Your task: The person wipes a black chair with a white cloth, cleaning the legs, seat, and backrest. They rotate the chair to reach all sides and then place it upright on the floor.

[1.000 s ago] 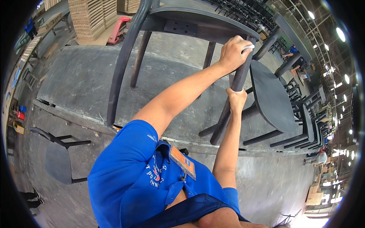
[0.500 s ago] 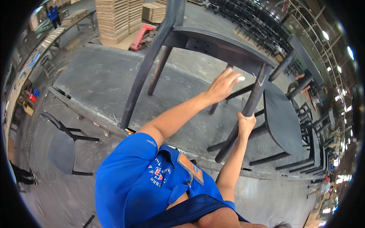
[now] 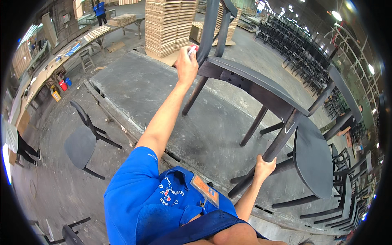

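Note:
A dark wooden chair [image 3: 253, 83] stands in front of me on a low grey platform [image 3: 134, 94]. My right hand [image 3: 265, 166] is wrapped round one of its legs, low down. Above that hand, a thin white mark [image 3: 289, 130] shows on the leg. My left hand [image 3: 187, 67] is raised at the far left side of the chair, beside its upright back post [image 3: 207, 34]. Its fingers pinch a short white stick [image 3: 192, 50], which looks like chalk. Whether the stick touches the post, I cannot tell.
Another dark chair [image 3: 312, 159] stands close on the right, with more chairs [image 3: 347, 200] beyond it. A single chair [image 3: 81, 145] is on the floor at left. Stacked wooden parts [image 3: 163, 28] rise behind the platform. A long workbench [image 3: 61, 59] runs along the left.
My left hand has moved from beside the marked leg to the back post at far left, still with the white stick. My right hand keeps its hold on the leg. The view has turned.

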The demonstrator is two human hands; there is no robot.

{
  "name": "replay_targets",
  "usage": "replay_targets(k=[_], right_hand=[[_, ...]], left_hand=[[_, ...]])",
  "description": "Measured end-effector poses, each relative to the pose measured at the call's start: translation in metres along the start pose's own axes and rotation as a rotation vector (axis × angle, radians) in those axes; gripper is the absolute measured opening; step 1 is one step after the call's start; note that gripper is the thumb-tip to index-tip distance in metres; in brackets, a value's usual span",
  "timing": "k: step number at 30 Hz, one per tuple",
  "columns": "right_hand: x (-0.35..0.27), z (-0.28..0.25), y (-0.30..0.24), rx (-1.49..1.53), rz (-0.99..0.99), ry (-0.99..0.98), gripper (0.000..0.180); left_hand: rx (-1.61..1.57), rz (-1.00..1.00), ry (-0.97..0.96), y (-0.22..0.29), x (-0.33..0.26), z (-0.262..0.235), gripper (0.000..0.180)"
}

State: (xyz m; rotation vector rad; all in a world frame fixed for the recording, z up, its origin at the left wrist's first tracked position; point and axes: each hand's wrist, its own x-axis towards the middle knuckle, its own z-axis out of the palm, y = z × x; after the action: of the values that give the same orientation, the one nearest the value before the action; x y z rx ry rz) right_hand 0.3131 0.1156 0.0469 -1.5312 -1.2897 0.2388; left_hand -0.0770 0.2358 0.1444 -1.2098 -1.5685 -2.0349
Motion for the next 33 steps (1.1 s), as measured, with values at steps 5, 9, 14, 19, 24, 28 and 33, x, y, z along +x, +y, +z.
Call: replay_targets(k=[5,9,14,19,24,28,33], right_hand=[[-0.008,-0.003,0.003,0.019,-0.008,-0.033,0.027],[-0.014,-0.008,0.0,0.057,-0.023,-0.049,0.027],[-0.014,-0.015,-0.006,-0.003,-0.048,-0.107,0.03],[-0.01,-0.015,-0.001,0.031,-0.035,-0.162,0.035],[-0.014,-0.014,0.008,0.074,-0.037,-0.188,0.036],[-0.032,-0.012,0.018,0.166,-0.046,-0.157,0.038],[-0.07,-0.014,0.041,0.205,-0.006,-0.122,0.041]], left_hand=[[-0.04,0.077,0.067,0.013,0.016,0.018,0.021],[-0.009,0.207,0.08,0.011,0.01,0.014,0.021],[0.068,0.253,0.042,-0.014,-0.031,-0.015,0.021],[0.021,0.014,0.121,-0.038,-0.054,-0.056,0.019],[-0.292,-0.2,0.183,-0.014,-0.02,-0.098,0.03],[-0.457,-0.121,0.192,0.023,0.033,-0.102,0.033],[-0.617,-0.333,0.148,0.027,0.054,-0.063,0.034]])
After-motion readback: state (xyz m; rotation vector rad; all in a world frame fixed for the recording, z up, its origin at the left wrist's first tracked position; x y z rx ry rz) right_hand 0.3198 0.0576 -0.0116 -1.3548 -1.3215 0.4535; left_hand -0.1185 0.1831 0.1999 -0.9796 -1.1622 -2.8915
